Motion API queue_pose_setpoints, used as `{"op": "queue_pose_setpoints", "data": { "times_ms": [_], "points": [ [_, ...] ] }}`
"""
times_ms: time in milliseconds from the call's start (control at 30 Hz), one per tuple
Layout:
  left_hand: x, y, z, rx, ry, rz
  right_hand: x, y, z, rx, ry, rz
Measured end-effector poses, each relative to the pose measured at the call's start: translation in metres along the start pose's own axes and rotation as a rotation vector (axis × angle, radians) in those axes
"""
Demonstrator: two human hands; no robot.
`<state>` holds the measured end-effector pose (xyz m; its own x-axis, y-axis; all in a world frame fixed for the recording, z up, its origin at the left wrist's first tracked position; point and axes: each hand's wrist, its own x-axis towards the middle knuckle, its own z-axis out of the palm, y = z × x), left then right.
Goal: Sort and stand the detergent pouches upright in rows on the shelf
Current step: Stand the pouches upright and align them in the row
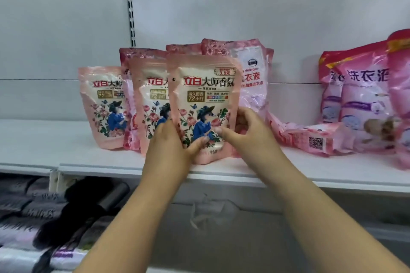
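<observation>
Head view: both hands, left [170, 142] and right [246, 131], grip the front pouch [203, 95] upright on the shelf [310, 170].

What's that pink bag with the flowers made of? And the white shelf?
Pink pouch: looks like soft, glossy plastic film; it shines and crinkles at its sealed edges. White shelf: hard and smooth, probably painted metal, though the picture can't confirm that.

Bare shelf [40, 139] lies open left of the upright pouches [104, 104]. On the right, a fallen pouch [310, 139] and tall pink bags [363, 97] block the way.
</observation>
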<state>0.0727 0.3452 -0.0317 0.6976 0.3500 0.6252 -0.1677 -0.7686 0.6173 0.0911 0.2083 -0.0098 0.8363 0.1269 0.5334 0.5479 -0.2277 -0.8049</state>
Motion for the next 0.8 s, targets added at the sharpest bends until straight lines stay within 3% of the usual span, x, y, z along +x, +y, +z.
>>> {"op": "queue_pose_setpoints", "data": {
  "times_ms": [167, 300, 367, 467, 533, 600, 800],
  "points": [
    [0.002, -0.007, 0.004, -0.053, 0.029, 0.011, -0.003, 0.006, 0.002, 0.008, 0.061, -0.03],
    [-0.008, -0.003, 0.002, -0.132, 0.06, 0.033, -0.002, 0.007, -0.043, -0.32, 0.237, -0.18],
    [-0.01, -0.002, 0.003, -0.121, 0.065, 0.052, 0.009, 0.01, -0.079, -0.532, 0.307, -0.166],
    [-0.011, -0.006, 0.005, -0.063, 0.092, 0.064, 0.02, 0.019, -0.11, -0.937, 0.125, 0.14],
    [-0.012, -0.008, 0.005, -0.034, 0.112, 0.077, 0.016, 0.027, -0.113, -1.285, -0.04, 0.203],
    [-0.014, -0.006, 0.004, -0.029, 0.12, 0.088, 0.011, 0.031, -0.111, -1.416, -0.071, 0.113],
    [-0.023, 0.0, 0.001, -0.103, 0.143, 0.115, -0.017, 0.018, -0.107, -1.461, 0.014, -0.069]
  ]
}}
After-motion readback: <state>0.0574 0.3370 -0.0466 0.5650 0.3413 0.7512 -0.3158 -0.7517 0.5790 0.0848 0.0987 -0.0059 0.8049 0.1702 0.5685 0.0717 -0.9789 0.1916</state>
